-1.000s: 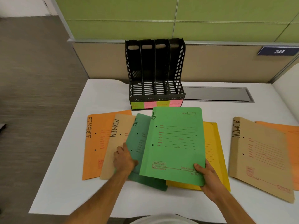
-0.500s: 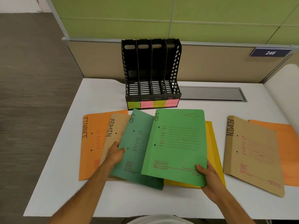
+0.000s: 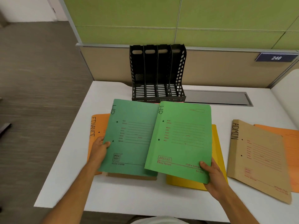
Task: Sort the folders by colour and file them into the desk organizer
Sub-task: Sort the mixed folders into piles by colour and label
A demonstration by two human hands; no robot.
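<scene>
My left hand (image 3: 99,148) grips the left edge of a dark green HR folder (image 3: 131,136), raised off the table. My right hand (image 3: 211,172) holds the lower right corner of a light green HR folder (image 3: 181,139), whose left edge overlaps the dark green one. A black desk organizer (image 3: 157,73) with several empty upright slots stands at the back of the white table (image 3: 123,193). Under the green folders lie an orange FINANCE folder (image 3: 97,128), a brown folder (image 3: 131,177) and a yellow folder (image 3: 217,143).
At the right lie a brown ADMIN folder (image 3: 257,159) and, beneath it, another orange folder (image 3: 291,146). A grey cable hatch (image 3: 216,97) is set in the table behind them. A green and beige partition wall (image 3: 210,29) closes the back; floor lies left.
My left hand has taken the dark green folder by its edge and lifted it off the brown one. Both green folders have risen and moved toward the organizer, hiding its coloured labels.
</scene>
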